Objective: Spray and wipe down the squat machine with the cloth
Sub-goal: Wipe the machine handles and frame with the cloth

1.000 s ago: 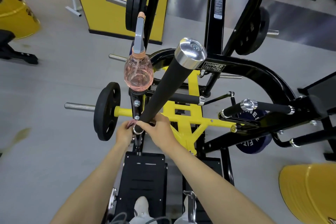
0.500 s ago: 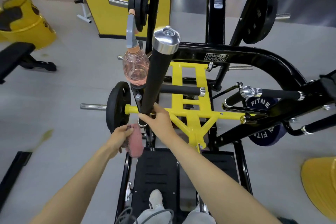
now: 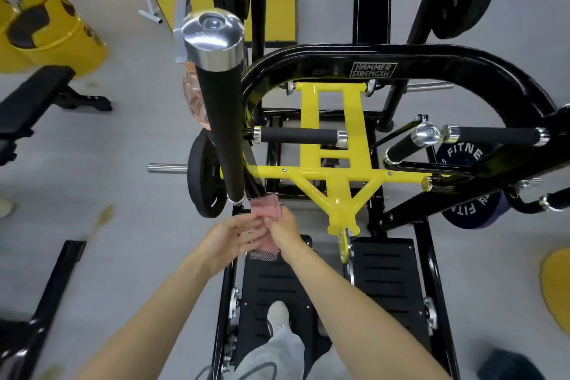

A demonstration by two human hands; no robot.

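Near the middle of the scene, just below the lower end of the long black foam-covered handle [image 3: 222, 123] with its chrome cap, the person's two hands meet over the pink folded cloth [image 3: 267, 207]. The right hand [image 3: 285, 225] is curled round the cloth and grips it, so that one end stands up above the knuckles and the netted hem hangs out beneath the wrist. The left hand [image 3: 229, 236] lies just left of it, its fingers stretched nearly straight and touching the cloth and the right hand; motion blur hides finer detail. The cloth is close to the handle's chrome foot but apart from it. The black and yellow squat machine [image 3: 431, 60] fills the middle and right, its curved black tube bearing a Hammer Strength label above the yellow cross frame [image 3: 334, 174]. The clear pink spray bottle [image 3: 192, 103] with a grey trigger stands on the machine just left of the handle, mostly hidden behind it. A black weight plate [image 3: 204, 176] sits on a peg on the left, and a dark blue plate [image 3: 462, 154] with white lettering sits on the right. Nearer, a white shoe [image 3: 277, 315] and grey trouser leg rest on the black slotted footplate [image 3: 385, 278]. On the far left stand yellow drums [image 3: 58, 40] and a black padded bench [image 3: 34, 95] on the grey floor [image 3: 123, 139].
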